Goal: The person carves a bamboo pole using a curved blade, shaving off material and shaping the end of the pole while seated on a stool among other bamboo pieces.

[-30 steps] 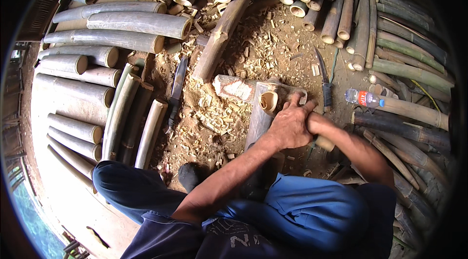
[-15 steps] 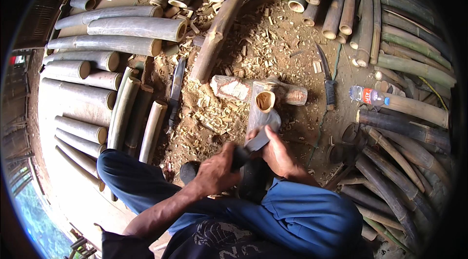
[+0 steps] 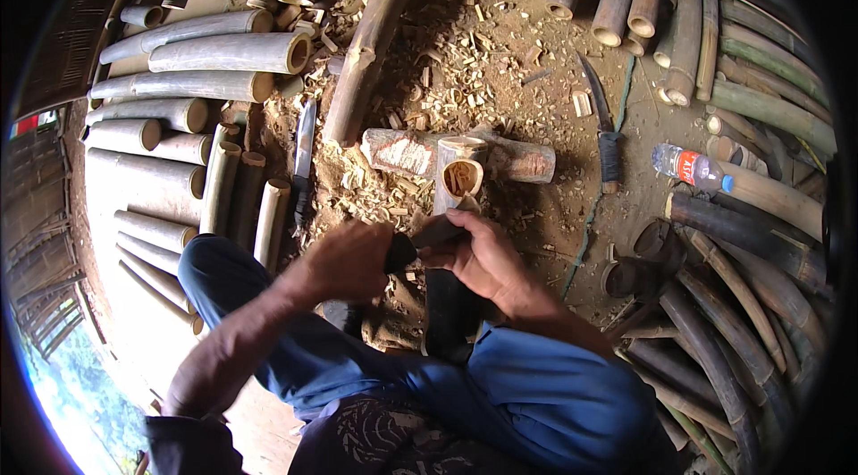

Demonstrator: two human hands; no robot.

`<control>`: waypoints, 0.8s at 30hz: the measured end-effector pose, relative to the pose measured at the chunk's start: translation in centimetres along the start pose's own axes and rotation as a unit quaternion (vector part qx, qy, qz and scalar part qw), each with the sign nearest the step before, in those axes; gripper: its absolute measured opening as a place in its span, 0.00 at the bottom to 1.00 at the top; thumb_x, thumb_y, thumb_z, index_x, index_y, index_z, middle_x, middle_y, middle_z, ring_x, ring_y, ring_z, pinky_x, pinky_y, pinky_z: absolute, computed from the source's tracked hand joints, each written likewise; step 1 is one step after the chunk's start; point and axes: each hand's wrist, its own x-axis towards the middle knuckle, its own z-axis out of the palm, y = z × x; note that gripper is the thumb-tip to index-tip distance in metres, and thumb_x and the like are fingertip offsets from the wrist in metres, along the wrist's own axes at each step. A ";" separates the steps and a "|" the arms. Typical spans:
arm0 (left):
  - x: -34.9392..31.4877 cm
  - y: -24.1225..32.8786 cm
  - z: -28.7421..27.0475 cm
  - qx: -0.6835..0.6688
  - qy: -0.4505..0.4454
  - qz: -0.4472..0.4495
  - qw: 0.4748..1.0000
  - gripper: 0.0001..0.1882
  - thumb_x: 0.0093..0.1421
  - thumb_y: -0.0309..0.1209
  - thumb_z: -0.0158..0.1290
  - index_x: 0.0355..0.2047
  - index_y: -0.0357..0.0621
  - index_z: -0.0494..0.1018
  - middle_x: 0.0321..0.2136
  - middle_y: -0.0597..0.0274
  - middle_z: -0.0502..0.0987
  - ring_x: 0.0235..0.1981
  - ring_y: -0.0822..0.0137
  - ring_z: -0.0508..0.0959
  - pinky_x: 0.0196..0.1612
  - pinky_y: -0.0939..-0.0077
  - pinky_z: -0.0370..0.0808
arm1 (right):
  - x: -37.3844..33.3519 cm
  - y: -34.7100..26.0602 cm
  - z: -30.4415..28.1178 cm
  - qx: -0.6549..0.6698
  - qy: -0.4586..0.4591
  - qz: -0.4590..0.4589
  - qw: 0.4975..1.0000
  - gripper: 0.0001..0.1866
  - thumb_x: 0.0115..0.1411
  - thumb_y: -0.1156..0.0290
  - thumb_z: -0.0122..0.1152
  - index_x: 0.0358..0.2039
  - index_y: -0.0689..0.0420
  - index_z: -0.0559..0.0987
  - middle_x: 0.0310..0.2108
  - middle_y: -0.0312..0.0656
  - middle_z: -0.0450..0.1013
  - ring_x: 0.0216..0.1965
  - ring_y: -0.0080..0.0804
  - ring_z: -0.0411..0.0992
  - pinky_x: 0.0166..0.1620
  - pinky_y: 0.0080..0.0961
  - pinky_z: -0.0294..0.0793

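My left hand [image 3: 349, 260] is wrapped round the black handle [image 3: 399, 255] of a knife. The broad grey blade [image 3: 438, 231] points up and right from it, toward a short bamboo tube [image 3: 445, 198]. My right hand [image 3: 487, 262] grips the blade's far part, thumb on top and fingers curled beneath. The tube's cut, hollow end faces me just beyond the blade. It leans on a short log [image 3: 527, 160] lying crosswise. Whether the blade touches the tube is hidden by my right thumb and fingers.
Wood chips [image 3: 465, 73] cover the ground. Two other knives lie flat: one left [image 3: 304, 149], one right [image 3: 610, 153] beside a green cord. A plastic bottle [image 3: 688, 167] lies at the right. Bamboo lengths [image 3: 228, 52] are stacked at left, back and right; a long pole [image 3: 366, 55] slants behind.
My left hand has moved left and up, carrying the knife handle away from my lap. The blade has shifted left and lies flatter. My view has turned slightly.
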 end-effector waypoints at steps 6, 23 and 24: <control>3.8 7.8 14.7 -0.340 0.172 -0.064 0.922 0.28 0.52 0.37 0.67 0.45 0.29 0.69 0.30 0.39 0.80 0.32 0.46 0.83 0.34 0.53 0.80 | -0.4 -7.8 -1.9 -0.426 0.081 0.120 0.893 0.20 0.69 0.57 0.55 0.36 0.65 0.82 0.27 0.47 0.80 0.24 0.34 0.80 0.26 0.32 0.83; 0.7 2.0 3.4 -0.116 -0.004 -0.054 0.992 0.22 0.48 0.31 0.62 0.43 0.34 0.74 0.33 0.44 0.82 0.40 0.47 0.84 0.46 0.55 0.80 | -0.7 -2.7 -0.6 -0.094 0.036 0.042 0.994 0.17 0.71 0.65 0.52 0.44 0.68 0.80 0.37 0.53 0.82 0.35 0.45 0.83 0.38 0.40 0.87; 1.2 2.1 7.2 -0.192 0.042 -0.038 0.980 0.24 0.50 0.33 0.65 0.44 0.33 0.74 0.34 0.44 0.82 0.39 0.51 0.85 0.43 0.57 0.81 | -0.4 -3.6 -1.4 -0.156 0.068 0.049 0.984 0.16 0.69 0.63 0.55 0.41 0.66 0.81 0.34 0.52 0.82 0.32 0.43 0.83 0.34 0.39 0.86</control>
